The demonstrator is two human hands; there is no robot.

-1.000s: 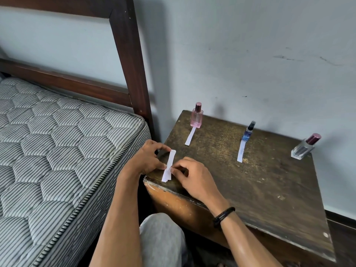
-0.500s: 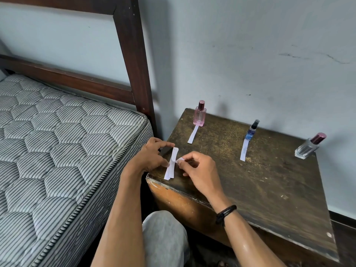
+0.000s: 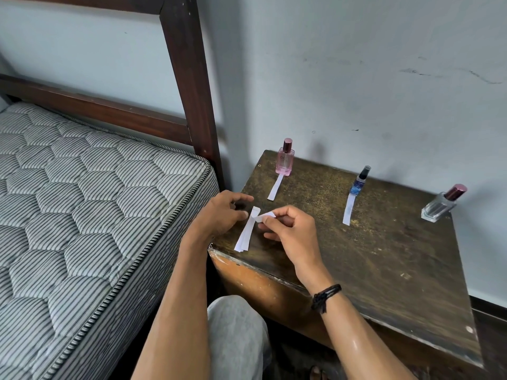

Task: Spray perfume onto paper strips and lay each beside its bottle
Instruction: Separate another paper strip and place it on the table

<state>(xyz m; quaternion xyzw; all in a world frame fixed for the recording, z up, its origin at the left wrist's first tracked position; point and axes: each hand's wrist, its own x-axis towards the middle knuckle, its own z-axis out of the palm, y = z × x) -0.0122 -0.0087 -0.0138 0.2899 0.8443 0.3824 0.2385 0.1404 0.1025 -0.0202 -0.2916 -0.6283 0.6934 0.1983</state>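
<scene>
Now, at the near left corner of the table: the stack of strips lies with its near end right at the table edge, close to the mattress. My left hand curls at the stack's far end, thumb pressed to it. My right hand pinches the top strip between thumb and forefinger, its far end bent off the stack. Bare tabletop runs to the right and toward me.

Can't count the strips in the stack, or tell whether my left fingers reach under it. Bottle labels are too small to read.

Along the wall side: pink bottle upright, first laid strip touching its base. Blue bottle, second laid strip at its foot. Clear bottle near the right edge, well apart from both. Bed post stands left of the pink bottle. My knee sits below the table corner. Black cord band on my right wrist.
</scene>
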